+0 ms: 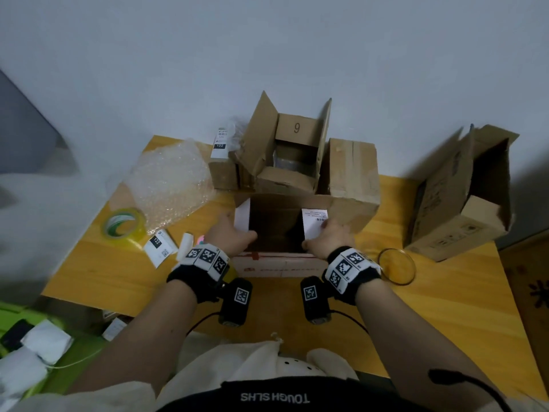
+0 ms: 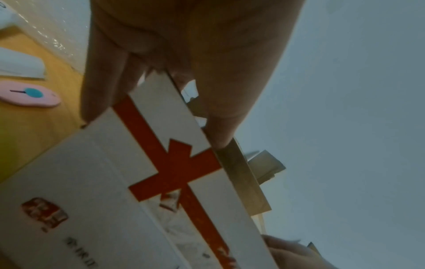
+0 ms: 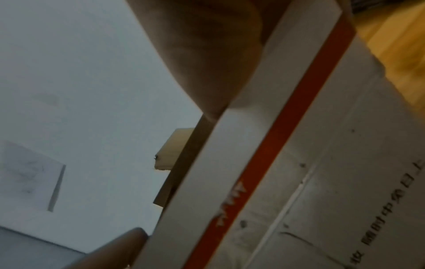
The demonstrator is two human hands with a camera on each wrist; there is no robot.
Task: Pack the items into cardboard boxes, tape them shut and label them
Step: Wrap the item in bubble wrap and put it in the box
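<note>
box (image 1: 279, 264) interior dark, unreadable

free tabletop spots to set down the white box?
Bare table at the near left, in front of the tape roll, and at the near right past the glass bowl. Crowded at the back: bubble wrap, open box, closed box.

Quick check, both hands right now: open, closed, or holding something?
Left hand: grips the white box at its near left corner.
Right hand: grips the same box at its near right corner.
</note>
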